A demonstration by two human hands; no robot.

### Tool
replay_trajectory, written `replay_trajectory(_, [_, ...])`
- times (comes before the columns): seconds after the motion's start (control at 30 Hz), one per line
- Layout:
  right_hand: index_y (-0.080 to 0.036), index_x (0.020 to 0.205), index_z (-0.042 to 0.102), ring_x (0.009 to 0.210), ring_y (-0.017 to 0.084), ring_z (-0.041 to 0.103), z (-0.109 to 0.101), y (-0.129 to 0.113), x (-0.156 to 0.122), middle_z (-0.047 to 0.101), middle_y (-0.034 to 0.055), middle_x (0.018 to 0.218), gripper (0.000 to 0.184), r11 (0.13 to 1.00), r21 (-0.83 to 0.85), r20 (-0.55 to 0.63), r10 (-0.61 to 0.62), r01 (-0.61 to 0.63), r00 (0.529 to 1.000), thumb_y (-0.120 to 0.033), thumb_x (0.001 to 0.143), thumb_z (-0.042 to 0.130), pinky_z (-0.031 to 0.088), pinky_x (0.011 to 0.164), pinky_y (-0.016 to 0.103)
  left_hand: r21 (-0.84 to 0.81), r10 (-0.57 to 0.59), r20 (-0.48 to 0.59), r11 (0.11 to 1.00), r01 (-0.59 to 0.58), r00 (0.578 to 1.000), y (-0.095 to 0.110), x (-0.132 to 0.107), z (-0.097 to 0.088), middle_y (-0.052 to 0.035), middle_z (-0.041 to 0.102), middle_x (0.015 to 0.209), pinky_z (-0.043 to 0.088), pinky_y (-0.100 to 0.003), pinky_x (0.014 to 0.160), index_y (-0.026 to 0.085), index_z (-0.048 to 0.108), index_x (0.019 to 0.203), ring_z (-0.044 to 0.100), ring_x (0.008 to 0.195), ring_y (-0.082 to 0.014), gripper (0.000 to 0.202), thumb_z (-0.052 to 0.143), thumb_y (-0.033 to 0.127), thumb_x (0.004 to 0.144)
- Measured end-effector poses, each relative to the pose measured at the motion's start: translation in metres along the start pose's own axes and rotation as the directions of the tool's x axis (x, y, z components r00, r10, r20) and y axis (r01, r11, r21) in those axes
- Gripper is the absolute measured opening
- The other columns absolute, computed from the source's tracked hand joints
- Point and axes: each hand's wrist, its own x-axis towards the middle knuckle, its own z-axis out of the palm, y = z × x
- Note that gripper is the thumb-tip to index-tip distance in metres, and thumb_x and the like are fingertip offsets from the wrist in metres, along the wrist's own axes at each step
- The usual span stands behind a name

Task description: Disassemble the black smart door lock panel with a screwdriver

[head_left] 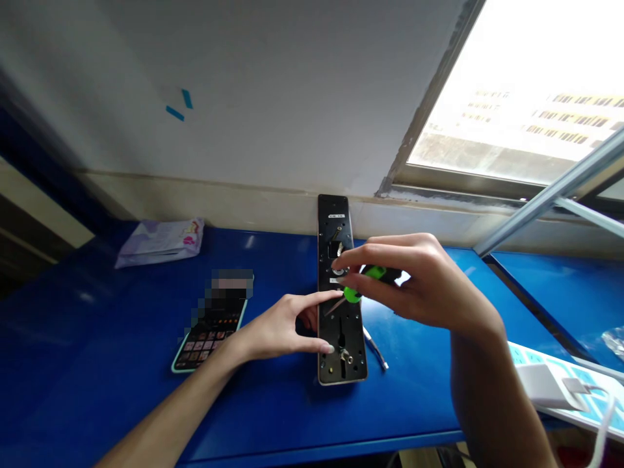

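Note:
A long black door lock panel lies on the blue desk, its far end by the wall, with small posts and screw holes on its upper face. My left hand grips its left edge, thumb and index finger on top and the other fingers partly hidden at the side. Above the panel, my right hand is closed around the handle of a green and black screwdriver. The thin shaft slants down left to the panel's middle; whether its tip sits in a screw I cannot tell. A short cable sticks out on the panel's right.
Left of my left hand lies a phone with its screen lit. A purple-white packet rests near the wall. On the right are a power strip with a white charger and a metal frame bar.

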Motion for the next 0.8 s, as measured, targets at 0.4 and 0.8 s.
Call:
replay_trajectory(0.4, [-0.015, 0.107, 0.077, 0.066, 0.010, 0.069, 0.0018, -0.0006, 0.0026, 0.079, 0.0035, 0.086, 0.021, 1.000, -0.025, -0.026, 0.018, -0.019, 1.000, -0.033, 0.099, 0.074, 0.049, 0.058, 0.020, 0.006, 0.000, -0.006, 1.000, 0.000, 1.000, -0.0005, -0.0005, -0.0005, -0.0021, 0.080, 0.105, 0.059, -0.032, 0.085, 0.024, 0.070, 0.134, 0.075, 0.093, -0.0233, 0.065, 0.092, 0.043, 0.076])
replay_trajectory(0.8, [-0.015, 0.132, 0.069, 0.083, 0.015, 0.072, -0.0024, -0.0034, -0.0009, 0.079, 0.0060, 0.105, 0.048, 0.998, 0.061, 0.042, -0.036, 0.033, 0.998, -0.008, 0.084, 0.065, 0.056, 0.072, 0.026, 0.140, -0.031, -0.014, 0.990, 0.033, 0.999, 0.0045, -0.0042, 0.0007, -0.0026, 0.078, 0.118, 0.057, -0.037, 0.096, 0.032, 0.054, 0.155, 0.072, 0.102, -0.0248, 0.079, 0.086, 0.045, 0.083])
